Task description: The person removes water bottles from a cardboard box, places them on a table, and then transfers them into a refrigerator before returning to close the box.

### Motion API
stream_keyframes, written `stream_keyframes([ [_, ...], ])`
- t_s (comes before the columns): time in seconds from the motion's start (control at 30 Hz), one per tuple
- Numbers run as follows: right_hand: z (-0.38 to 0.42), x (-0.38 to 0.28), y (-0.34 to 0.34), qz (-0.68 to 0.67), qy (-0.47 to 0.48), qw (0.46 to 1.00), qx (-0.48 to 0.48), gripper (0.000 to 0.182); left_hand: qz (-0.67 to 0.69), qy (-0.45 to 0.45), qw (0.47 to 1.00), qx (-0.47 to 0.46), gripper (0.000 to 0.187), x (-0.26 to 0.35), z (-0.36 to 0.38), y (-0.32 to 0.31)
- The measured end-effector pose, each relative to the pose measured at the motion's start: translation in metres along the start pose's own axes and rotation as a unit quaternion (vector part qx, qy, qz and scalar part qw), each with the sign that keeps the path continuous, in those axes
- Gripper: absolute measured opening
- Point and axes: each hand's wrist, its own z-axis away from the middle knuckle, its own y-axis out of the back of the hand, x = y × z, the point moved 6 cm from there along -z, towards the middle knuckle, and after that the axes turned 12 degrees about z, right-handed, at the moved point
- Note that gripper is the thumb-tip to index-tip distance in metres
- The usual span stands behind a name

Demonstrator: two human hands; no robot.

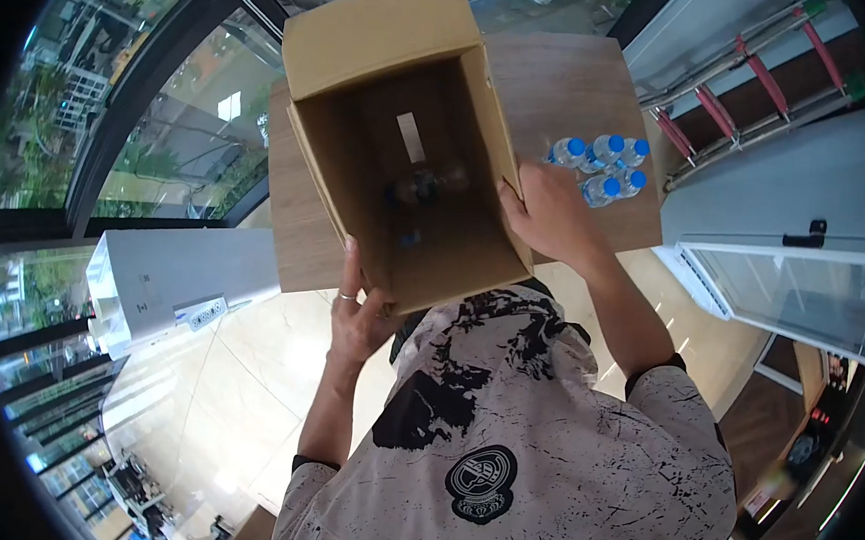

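A brown cardboard box [383, 41] with its top open faces me above the wooden table, and one flap is folded out at the far side. My left hand [361, 323], with a ring on one finger, holds the box at its near left corner. The near part of the right wall is gripped by my right hand [557, 214], thumb at the edge and the other fingers mostly hidden. Deep in the shadowed box are some blurred clear things with hints of blue, which I cannot make out. A pale strip [411, 138] shows on its inner surface.
Several clear bottles with blue caps [605, 167] stand grouped on the right of the wooden table [556, 83]. A white cabinet [187, 273] is at the left, beside tall windows. A ladder with red steps [715, 109] and a glass-fronted white appliance [792, 285] are at the right.
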Motion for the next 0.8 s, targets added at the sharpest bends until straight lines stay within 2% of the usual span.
stream_keyframes([
  [0.13,-0.014,0.017,0.008,-0.032,0.014,0.999,-0.015,0.019,-0.033,0.044,0.998,0.02,0.031,0.005,-0.01,-0.011],
  [0.2,-0.021,0.021,0.008,-0.011,-0.004,0.997,-0.07,0.022,-0.043,0.104,0.994,0.0,0.037,0.008,-0.011,-0.016],
  [0.27,-0.023,0.026,0.001,-0.018,0.009,0.997,-0.08,0.024,-0.047,0.096,0.994,0.016,0.032,0.02,-0.015,-0.02],
  [0.33,-0.028,0.027,0.0,-0.021,0.019,0.996,-0.082,0.026,-0.071,0.097,0.992,-0.044,0.03,0.026,-0.016,-0.03],
  [0.43,-0.028,0.036,0.009,-0.053,0.017,0.995,-0.084,0.033,-0.072,0.103,0.992,-0.032,0.027,0.037,-0.025,-0.034],
  [0.47,-0.026,0.041,0.012,-0.109,0.015,0.991,-0.071,0.036,-0.082,0.097,0.991,-0.037,0.029,0.037,-0.024,-0.035],
  [0.5,-0.025,0.046,0.013,-0.166,0.015,0.984,-0.058,0.039,-0.067,0.129,0.989,-0.02,0.03,0.032,-0.022,-0.035],
  [0.57,-0.01,0.096,-0.003,-0.337,-0.131,0.928,-0.095,0.038,-0.075,0.136,0.988,-0.014,0.029,0.032,-0.024,-0.033],
  [0.63,0.006,0.147,-0.011,-0.332,-0.249,0.908,-0.056,0.034,-0.073,0.145,0.987,-0.006,0.027,0.032,-0.023,-0.028],
  [0.67,0.012,0.151,-0.031,-0.335,-0.247,0.907,-0.059,0.034,-0.06,0.158,0.986,-0.008,0.028,0.033,-0.021,-0.032],
  [0.73,0.039,0.181,-0.062,-0.409,-0.349,0.84,0.07,0.032,-0.062,0.15,0.987,0.008,0.028,0.039,-0.021,-0.038],
  [0.8,0.054,0.172,-0.089,-0.426,-0.368,0.823,0.075,0.03,-0.061,0.153,0.986,0.011,0.028,0.034,-0.015,-0.039],
])
